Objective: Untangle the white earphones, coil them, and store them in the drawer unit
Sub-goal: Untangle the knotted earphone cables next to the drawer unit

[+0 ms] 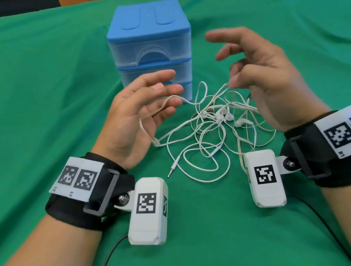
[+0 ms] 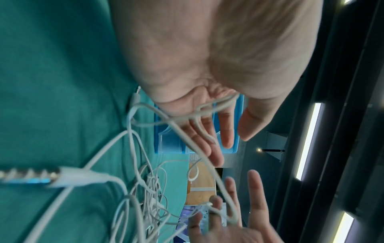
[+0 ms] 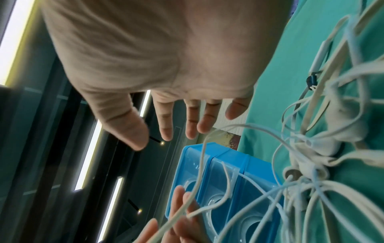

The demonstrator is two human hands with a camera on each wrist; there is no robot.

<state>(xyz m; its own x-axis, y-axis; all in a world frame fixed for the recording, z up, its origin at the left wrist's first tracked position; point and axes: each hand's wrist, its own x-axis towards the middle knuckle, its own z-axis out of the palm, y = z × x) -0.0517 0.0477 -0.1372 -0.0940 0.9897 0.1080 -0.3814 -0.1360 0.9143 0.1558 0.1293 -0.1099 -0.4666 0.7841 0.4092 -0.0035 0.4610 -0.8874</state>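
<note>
The white earphones point(image 1: 213, 118) lie in a tangled heap on the green cloth in front of the blue drawer unit point(image 1: 148, 36). Their jack plug point(image 1: 171, 171) rests on the cloth nearest me. My left hand point(image 1: 162, 94) is raised with straight fingers, and a cable loop is draped across its palm and fingers point(image 2: 209, 148). My right hand point(image 1: 226, 53) hovers right of the heap with loosely spread fingers point(image 3: 166, 128). A lifted strand hooks over one of its fingertips point(image 2: 215, 207). All drawers look closed. The earbuds point(image 3: 311, 148) sit in the knot's middle.
Green cloth point(image 1: 29, 109) covers the whole table. The drawer unit point(image 3: 228, 164) stands just behind the cables, close to both hands. Black wrist-camera leads point(image 1: 107, 263) trail toward me. Furniture shows beyond the table's far edge.
</note>
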